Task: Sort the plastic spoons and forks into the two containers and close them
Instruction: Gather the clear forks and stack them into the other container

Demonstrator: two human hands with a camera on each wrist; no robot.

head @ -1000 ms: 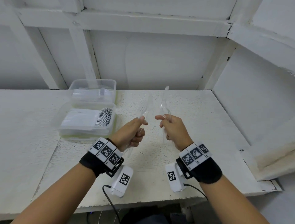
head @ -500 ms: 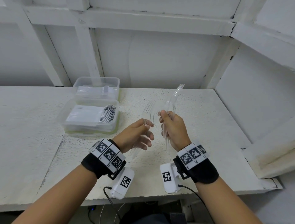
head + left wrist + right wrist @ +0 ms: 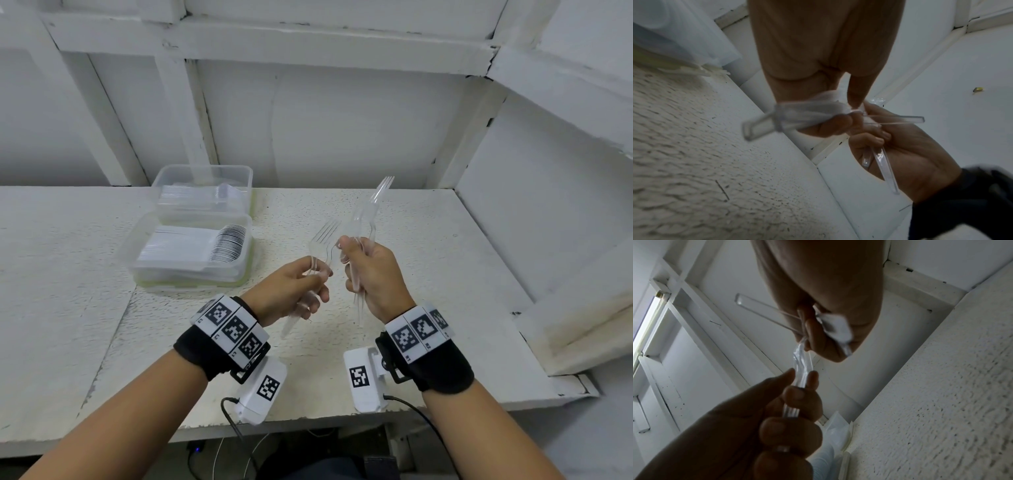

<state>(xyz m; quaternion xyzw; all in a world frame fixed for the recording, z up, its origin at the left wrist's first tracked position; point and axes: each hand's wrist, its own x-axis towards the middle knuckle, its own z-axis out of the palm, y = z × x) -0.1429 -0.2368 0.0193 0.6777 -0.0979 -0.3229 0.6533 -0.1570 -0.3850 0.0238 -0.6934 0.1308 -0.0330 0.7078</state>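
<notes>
Left hand (image 3: 291, 287) pinching one fork (image 3: 323, 236), right hand (image 3: 373, 274) clutching remaining forks (image 3: 371, 209), right of nearer container (image 3: 191, 270); separated, probably for sorting.

Left hand (image 3: 818, 53): fingers (image 3: 830, 128) curled round clear forks (image 3: 797, 113). Right hand (image 3: 906, 155), just beside the left hand: grips more clear cutlery (image 3: 881, 164). Textured white table (image 3: 701, 162) below the left hand.

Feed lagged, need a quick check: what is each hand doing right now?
Left hand: closed, holding a clear plastic fork.
Right hand: closed, gripping a bunch of clear cutlery, at least one a fork.
</notes>
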